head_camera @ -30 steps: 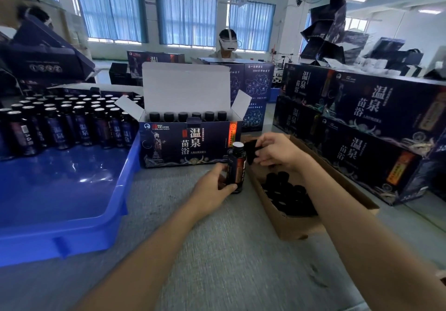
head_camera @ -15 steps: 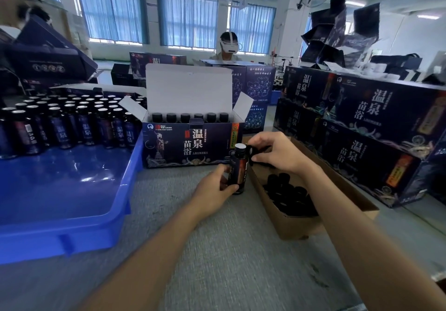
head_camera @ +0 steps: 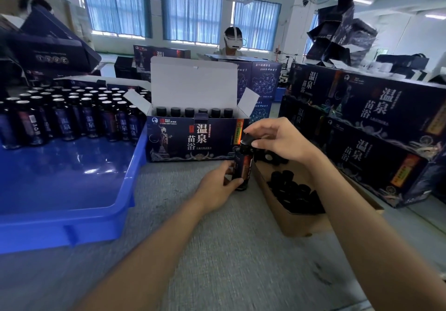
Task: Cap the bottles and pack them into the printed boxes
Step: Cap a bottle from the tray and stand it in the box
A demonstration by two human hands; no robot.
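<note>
A packing workshop: stacked printed boxes (head_camera: 376, 127), a blue crate (head_camera: 72, 190) of bottles (head_camera: 72, 115).

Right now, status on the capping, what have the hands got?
Left hand grips bottle upright on the table. Right hand fingers setting black cap on its neck. Open printed box right behind, back row filled. Nothing in the way.

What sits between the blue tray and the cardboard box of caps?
In the head view, the bottle stands there on the grey table, held by the left hand, with the right hand setting a cap on it.
</note>
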